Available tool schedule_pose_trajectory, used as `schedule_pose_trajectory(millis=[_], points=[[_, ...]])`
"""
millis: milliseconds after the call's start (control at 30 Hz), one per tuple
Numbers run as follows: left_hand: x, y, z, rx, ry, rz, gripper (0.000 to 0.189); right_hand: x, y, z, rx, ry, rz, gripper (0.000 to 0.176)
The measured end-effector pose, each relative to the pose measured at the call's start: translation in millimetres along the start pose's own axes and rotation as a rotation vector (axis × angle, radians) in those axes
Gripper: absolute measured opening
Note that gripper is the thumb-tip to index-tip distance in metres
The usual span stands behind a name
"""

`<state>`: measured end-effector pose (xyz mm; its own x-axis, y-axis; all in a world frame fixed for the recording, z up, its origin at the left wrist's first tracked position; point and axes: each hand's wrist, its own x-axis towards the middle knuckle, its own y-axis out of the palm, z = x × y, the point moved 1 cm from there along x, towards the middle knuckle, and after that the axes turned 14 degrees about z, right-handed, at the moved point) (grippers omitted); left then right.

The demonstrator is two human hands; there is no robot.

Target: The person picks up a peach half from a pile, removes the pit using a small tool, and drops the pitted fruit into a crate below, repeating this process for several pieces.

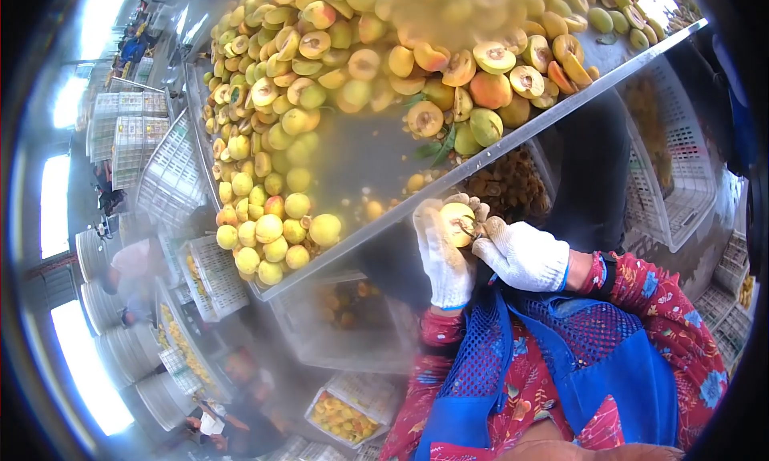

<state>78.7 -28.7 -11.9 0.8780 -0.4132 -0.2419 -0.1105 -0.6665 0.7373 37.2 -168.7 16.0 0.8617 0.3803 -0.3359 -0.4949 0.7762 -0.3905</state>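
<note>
Both my hands wear white knitted gloves and meet just past the metal table's near edge (481, 155). My left hand (442, 257) is wrapped round a pale yellow cut fruit (457, 224), its flat face turned up. On the right, my right hand (525, 254) has its fingers pinched at the fruit's right side, on something thin and dark that is too small to make out. Halved and whole yellow fruits (276, 152) are heaped over the table, some with pits showing. A green leaf (443, 146) lies among them.
Below the table stand a crate with brown scraps (513, 181), a pale bin (344, 325) and a white crate of fruit pieces (344, 417). An empty-looking white crate (669, 148) is at right. Stacked crates (132, 136) and people (136, 48) are at left.
</note>
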Motion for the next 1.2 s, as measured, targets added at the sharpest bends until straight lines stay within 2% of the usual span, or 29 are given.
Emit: schedule_pose_trajectory(millis=[100,200,267,300,367,400,467,500,633,733,833,933,1033,1133,1167,1200], points=[[0.8,9.3,5.9,0.246,0.133,0.007,0.048,7.3,9.7,-12.2,0.043,-0.115,-0.063,0.037],[-0.7,7.4,15.3,0.424,0.247,0.053,0.051,2.0,-15.9,20.0,0.683,0.313,0.290,0.044],[-0.3,9.2,21.4,0.446,0.334,0.052,0.052,-1.1,-17.8,14.7,0.848,0.291,0.350,0.042],[1.3,9.8,19.5,0.384,0.260,0.044,0.051,-2.0,-20.1,11.6,0.926,0.278,0.382,0.041],[3.7,8.6,8.4,0.262,0.110,0.027,0.050,1.2,-19.9,1.9,0.658,0.268,0.383,0.041],[4.7,1.7,3.1,0.155,-0.031,0.015,0.049,3.1,-16.5,-3.8,0.527,0.264,0.384,0.041],[5.3,-13.3,-3.5,-0.061,-0.305,-0.015,0.046,7.6,3.5,-17.7,0.230,0.078,0.174,0.043],[7.3,-11.3,-4.1,-0.099,-0.320,-0.032,0.045,8.1,8.1,-16.2,0.083,-0.016,0.068,0.044],[7.8,-0.2,2.2,0.095,-0.131,-0.109,0.047,3.6,6.0,-2.1,0.064,0.061,0.085,0.045],[7.2,6.7,5.1,0.123,-0.066,-0.124,0.047,2.2,3.8,0.9,0.097,0.116,0.110,0.045],[4.6,4.1,8.5,0.260,0.010,-0.063,0.047,5.4,8.3,-5.2,0.110,0.063,0.086,0.045],[0.6,7.5,16.5,0.408,0.168,-0.029,0.046,-0.3,-12.0,11.9,0.655,0.166,0.271,0.048],[0.4,8.9,16.5,0.461,0.228,0.029,0.044,-4.4,-8.6,-1.1,0.959,0.271,0.412,0.053],[5.9,9.0,15.3,0.311,0.122,-0.043,0.041,0.1,-13.2,-0.5,0.717,0.320,0.357,0.054],[5.7,0.2,6.8,0.249,-0.044,-0.007,0.040,4.6,-14.0,-4.0,0.521,0.303,0.345,0.049],[7.8,-4.8,2.3,0.186,-0.115,-0.038,0.039,7.1,-4.6,-13.4,0.355,0.192,0.223,0.048]])
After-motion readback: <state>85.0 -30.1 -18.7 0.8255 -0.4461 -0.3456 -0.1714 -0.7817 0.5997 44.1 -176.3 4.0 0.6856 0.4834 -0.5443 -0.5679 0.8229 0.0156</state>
